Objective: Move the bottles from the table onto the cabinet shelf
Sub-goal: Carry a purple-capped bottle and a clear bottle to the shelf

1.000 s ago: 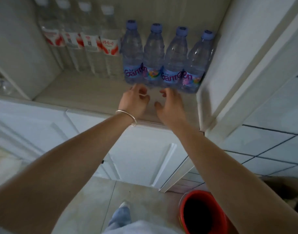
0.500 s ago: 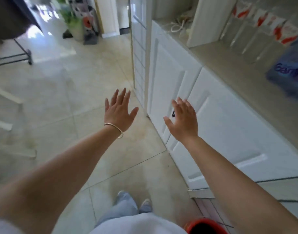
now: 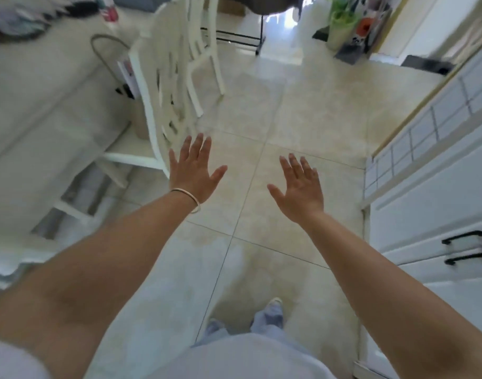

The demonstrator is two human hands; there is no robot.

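Reaching out over the pale tiled floor (image 3: pixel 261 110), the left hand (image 3: pixel 192 173) and the right hand (image 3: pixel 300 187) are both spread flat and hold nothing. No bottles show in this view, so where they stand cannot be told. Left of the left hand sits the white cloth-covered table (image 3: pixel 43 119), with a white slatted wooden chair (image 3: pixel 166 86) just beside those fingers. White cabinet doors (image 3: pixel 431 187) lie right of the right hand. Judging the risk: the blurred view suggests quick turning, and the left hand could clip the chair.
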